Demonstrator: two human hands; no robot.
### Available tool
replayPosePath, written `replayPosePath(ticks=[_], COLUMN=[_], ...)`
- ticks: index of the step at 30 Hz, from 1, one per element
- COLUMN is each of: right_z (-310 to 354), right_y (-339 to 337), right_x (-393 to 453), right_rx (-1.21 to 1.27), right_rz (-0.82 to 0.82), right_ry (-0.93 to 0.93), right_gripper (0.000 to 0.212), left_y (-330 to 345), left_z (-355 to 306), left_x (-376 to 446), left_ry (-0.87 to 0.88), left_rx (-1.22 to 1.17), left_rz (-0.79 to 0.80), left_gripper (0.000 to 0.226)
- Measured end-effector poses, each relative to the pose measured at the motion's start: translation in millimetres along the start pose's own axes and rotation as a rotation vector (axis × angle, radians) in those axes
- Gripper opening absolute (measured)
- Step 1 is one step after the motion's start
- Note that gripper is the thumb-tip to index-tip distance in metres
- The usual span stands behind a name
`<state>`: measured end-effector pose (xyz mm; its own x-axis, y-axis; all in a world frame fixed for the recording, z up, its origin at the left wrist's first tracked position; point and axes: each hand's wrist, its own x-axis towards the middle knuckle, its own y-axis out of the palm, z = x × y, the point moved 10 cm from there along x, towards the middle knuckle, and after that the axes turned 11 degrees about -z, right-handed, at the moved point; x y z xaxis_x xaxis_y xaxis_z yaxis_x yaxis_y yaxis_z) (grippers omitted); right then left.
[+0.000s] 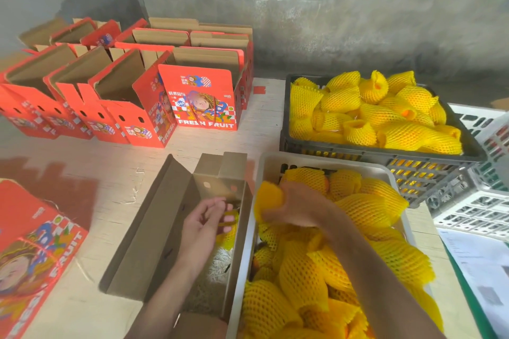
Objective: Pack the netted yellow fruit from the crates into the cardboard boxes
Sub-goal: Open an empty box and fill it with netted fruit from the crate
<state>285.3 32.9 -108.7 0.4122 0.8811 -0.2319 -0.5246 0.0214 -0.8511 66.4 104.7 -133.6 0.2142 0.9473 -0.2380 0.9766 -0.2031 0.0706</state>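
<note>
An open cardboard box [154, 231] lies in front of me with shredded paper on its floor. Inside it my left hand [205, 224] touches a netted yellow fruit [228, 234] with loosely bent fingers. Right of the box stands a white crate [264, 168] heaped with netted yellow fruit [366, 209]. My right hand [296, 206] grips one netted fruit [268, 198] above the crate's left edge. Behind it a black crate [286, 143] holds more netted fruit [371, 110].
Several open red "Fresh Fruit" boxes [201, 96] stand in rows at the back left against the grey wall. A closed red box [35, 250] lies at the near left. White empty crates [479, 201] and printed paper sheets [479, 270] are on the right.
</note>
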Motion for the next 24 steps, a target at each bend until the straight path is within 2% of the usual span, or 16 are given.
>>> replayPosePath(ticks=[1, 2, 3, 5, 6, 8, 10, 12, 13, 14, 16, 17, 19, 21, 24], right_z=[-0.1, 0.6, 3.4, 21.2, 32.5, 44.4, 30.7, 2.8, -9.8, -19.3, -29.7, -31.0, -31.1, -30.8, -32.0], right_y=[-17.4, -31.1, -37.8, -34.4, -30.6, -32.2, -44.4, -53.9, -55.1, -53.5, -49.2, -47.2, -40.8, -27.1, -16.9], right_x=[0.4, -0.3, -1.1, -2.5, -4.2, -8.2, -6.0, -3.1, -1.8, -0.4, 1.9, 2.0, 2.9, 4.6, 1.8], right_rx=[0.168, 0.35, 0.519, 0.732, 0.789, 0.904, 0.947, 0.691, 0.495, 0.33, 0.152, 0.113, 0.046, 0.032, 0.064], right_rz=[-0.118, -0.206, -0.241, -0.149, -0.086, -0.074, -0.217, -0.38, -0.405, -0.39, -0.358, -0.35, -0.303, -0.193, -0.104], right_ry=[0.013, 0.03, 0.038, -0.019, -0.079, -0.165, -0.112, 0.004, 0.045, 0.066, 0.07, 0.068, 0.069, 0.081, 0.085], right_gripper=[0.052, 0.048, 0.055, 0.081, 0.088, 0.083, 0.073, 0.059, 0.05, 0.043, 0.038, 0.038, 0.039, 0.037, 0.037], left_y=[0.0, 0.2, 1.8, 10.7, 14.8, 20.4, 17.9, -1.0, -14.8, -28.6, -54.1, -62.0, -58.0, -46.6, -41.4], left_z=[1.0, 3.8, 6.4, 7.7, 9.0, 10.8, 7.1, 15.2, 21.5, 23.5, 19.3, 13.9, 15.0, 28.3, 47.7], left_x=[-1.5, -2.0, -2.1, -3.4, -4.1, -6.2, -7.7, -4.5, -3.7, -3.7, -1.8, -0.8, -0.6, -5.2, -5.1], left_ry=[-0.018, -0.053, -0.094, -0.18, -0.236, -0.356, -0.414, -0.445, -0.443, -0.393, -0.179, -0.058, 0.107, 0.175, 0.166], left_rx=[-0.082, -0.169, -0.251, -0.426, -0.515, -0.678, -0.801, -0.768, -0.63, -0.378, 0.296, 0.543, 0.796, 0.958, 1.139], left_rz=[0.007, 0.008, 0.019, 0.091, 0.139, 0.219, 0.258, 0.161, 0.077, 0.015, -0.084, -0.129, -0.122, -0.036, 0.08], left_gripper=[0.022, 0.027, 0.032, 0.05, 0.065, 0.082, 0.079, 0.069, 0.064, 0.056, 0.045, 0.041, 0.034, 0.054, 0.076])
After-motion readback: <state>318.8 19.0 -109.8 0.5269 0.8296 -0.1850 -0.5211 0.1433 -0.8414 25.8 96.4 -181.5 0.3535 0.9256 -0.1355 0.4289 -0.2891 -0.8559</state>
